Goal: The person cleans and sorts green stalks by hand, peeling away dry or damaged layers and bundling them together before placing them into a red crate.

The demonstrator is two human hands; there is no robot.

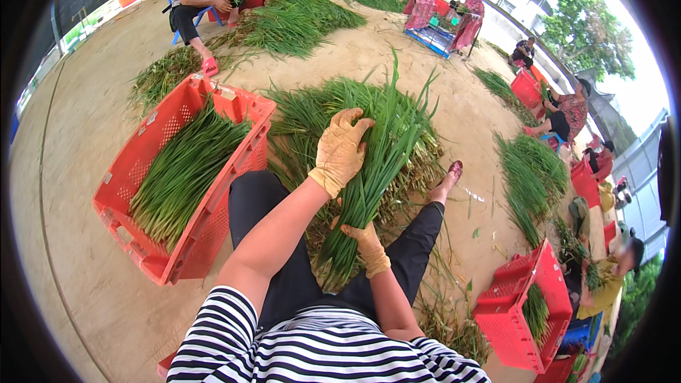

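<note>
A bunch of long green chives stands up between my knees, leaf tips pointing away from me. My right hand, in a tan glove, is wrapped round its lower part. Higher up, my left hand, gloved alike, has its fingers curled against the left side of the leaves; some fingertips are hidden. Just beyond lies a loose heap of chives, its paler, dry-looking stem ends on the right. To my left, a red perforated crate holds chives laid lengthwise.
More chive heaps lie on the concrete floor, one ahead and one at right. Another red crate stands at lower right. Several people sit working around the yard, near a blue-based cart. Plant scraps lie beside my right leg.
</note>
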